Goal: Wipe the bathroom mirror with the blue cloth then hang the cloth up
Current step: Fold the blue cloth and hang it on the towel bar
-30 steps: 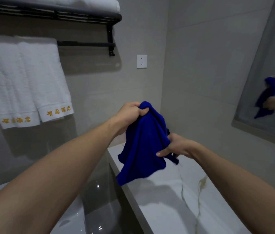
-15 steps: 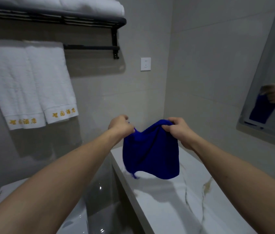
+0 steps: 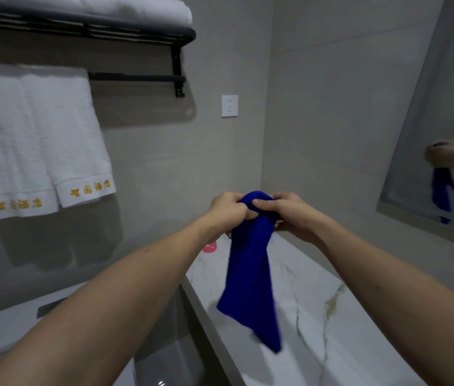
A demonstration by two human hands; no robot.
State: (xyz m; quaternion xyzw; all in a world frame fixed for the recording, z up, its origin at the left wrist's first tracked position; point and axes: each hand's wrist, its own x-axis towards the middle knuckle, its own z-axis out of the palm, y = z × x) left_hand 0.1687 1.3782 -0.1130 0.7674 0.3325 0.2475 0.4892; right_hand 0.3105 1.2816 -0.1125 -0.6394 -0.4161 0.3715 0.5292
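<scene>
Above the marble counter [image 3: 312,338], the left hand [image 3: 227,208] and right hand [image 3: 292,215] meet, fingers curled round the bunched top of the blue cloth [image 3: 250,274], which hangs down blurred. The hanging step appears under way; next, the cloth must be lifted to the bare black rail [image 3: 136,78] far left. The mirror [image 3: 443,129] is cut off at right, so its cleanliness cannot be judged.

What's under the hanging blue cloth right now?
The white marble counter lies under the blue cloth, which both hands grip. The patch directly behind the cloth is hidden.
</scene>
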